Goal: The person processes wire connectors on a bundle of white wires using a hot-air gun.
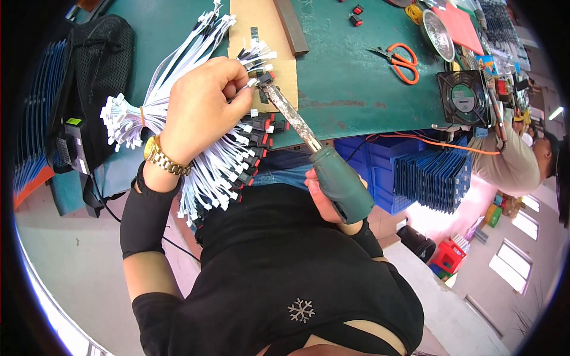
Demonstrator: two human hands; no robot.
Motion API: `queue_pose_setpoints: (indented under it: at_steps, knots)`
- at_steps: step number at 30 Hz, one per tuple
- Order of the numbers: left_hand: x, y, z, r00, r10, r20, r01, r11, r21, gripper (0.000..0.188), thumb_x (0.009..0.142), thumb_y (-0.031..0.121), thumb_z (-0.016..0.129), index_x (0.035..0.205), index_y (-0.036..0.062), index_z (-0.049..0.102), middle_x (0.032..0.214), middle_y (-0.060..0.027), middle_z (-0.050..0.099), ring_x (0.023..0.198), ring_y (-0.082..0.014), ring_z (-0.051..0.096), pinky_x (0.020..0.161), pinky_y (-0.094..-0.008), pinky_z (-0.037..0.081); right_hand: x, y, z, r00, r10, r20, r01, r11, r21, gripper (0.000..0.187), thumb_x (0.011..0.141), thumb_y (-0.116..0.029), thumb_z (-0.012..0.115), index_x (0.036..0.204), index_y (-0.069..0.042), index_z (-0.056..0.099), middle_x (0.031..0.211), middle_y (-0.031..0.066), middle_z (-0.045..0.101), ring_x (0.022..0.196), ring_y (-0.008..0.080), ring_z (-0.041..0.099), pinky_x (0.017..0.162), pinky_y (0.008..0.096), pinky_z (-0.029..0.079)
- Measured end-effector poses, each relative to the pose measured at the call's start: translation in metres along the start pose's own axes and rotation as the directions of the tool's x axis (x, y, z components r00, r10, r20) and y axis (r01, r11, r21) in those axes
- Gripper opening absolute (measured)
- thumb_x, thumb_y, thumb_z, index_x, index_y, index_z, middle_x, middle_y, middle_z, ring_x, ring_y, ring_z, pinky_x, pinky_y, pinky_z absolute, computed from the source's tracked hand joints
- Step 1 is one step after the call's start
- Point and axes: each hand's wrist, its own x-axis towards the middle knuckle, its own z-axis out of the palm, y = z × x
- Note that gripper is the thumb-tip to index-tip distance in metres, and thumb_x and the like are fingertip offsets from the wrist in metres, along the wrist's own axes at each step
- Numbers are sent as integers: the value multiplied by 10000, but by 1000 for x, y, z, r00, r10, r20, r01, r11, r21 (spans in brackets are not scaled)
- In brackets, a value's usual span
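Note:
My left hand (205, 101) is closed, thumb and fingertips pinching a white wire lead with a small white connector (253, 82). Just beyond the fingertips is a small black-and-red switch (267, 78), at the tip of a soldering iron (291, 113); whether they touch is too small to tell. My right hand (323, 199) grips the iron's green handle from below, partly hidden behind it. Under my left wrist lies a bundle of white leads (122, 115), bound with a band. More leads ending in black-and-red switches (258, 139) hang over the table's near edge.
Cardboard (285, 74) and a dark bar (291, 26) lie on the green table (338, 83). Orange-handled scissors (404, 62), a metal dish (437, 35) and a fan (463, 99) stand right. A black mesh bag (107, 59) is left. Beside a blue crate (374, 178), another person (510, 157) sits.

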Motion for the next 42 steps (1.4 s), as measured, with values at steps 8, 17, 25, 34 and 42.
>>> queue_pose_setpoints:
  at_steps: [8, 17, 25, 34, 42]
  knots:
    - [-1, -1, -1, 1000, 12, -6, -12, 1000, 10, 105, 757, 63, 655, 755, 6, 567, 656, -33, 495, 533, -116, 440, 498, -247, 373, 14, -14, -3, 993, -122, 4, 121, 982, -143, 173, 737, -18, 691, 907, -31, 661, 784, 69, 679, 698, 184, 672, 633, 283, 529]
    - [-1, -1, -1, 1000, 15, -16, -14, 1000, 15, 101, 764, 69, 656, 758, 10, 574, 648, -34, 504, 527, -115, 444, 497, -249, 379, 9, -10, -3, 987, -158, 4, 156, 967, -201, 233, 708, -34, 707, 938, -47, 668, 782, 59, 682, 688, 192, 668, 631, 285, 529]
    - [-1, 0, -1, 1000, 21, -23, -20, 1000, 20, 106, 763, 70, 661, 760, 8, 575, 645, -37, 503, 529, -121, 450, 501, -251, 385, -11, 9, 0, 998, 57, -20, -56, 998, 5, 256, 819, 14, 609, 1073, 39, 592, 853, 99, 651, 703, 133, 632, 634, 267, 532]
    - [-1, -2, 0, 1000, 18, -24, -17, 1000, 9, 106, 762, 65, 658, 755, 7, 571, 643, -33, 502, 529, -111, 446, 496, -247, 383, 10, -8, 0, 992, -126, 1, 126, 992, -23, 265, 800, 19, 638, 1060, 51, 601, 879, 117, 672, 703, 142, 641, 645, 263, 530]
    - [-1, -2, -1, 1000, 14, -26, -14, 1000, 6, 102, 763, 64, 656, 760, 6, 573, 643, -32, 506, 523, -110, 443, 494, -244, 380, -5, -3, -3, 1000, 15, 11, -14, 998, -59, 259, 814, 1, 618, 1066, 44, 577, 911, 113, 655, 712, 139, 624, 647, 271, 520]
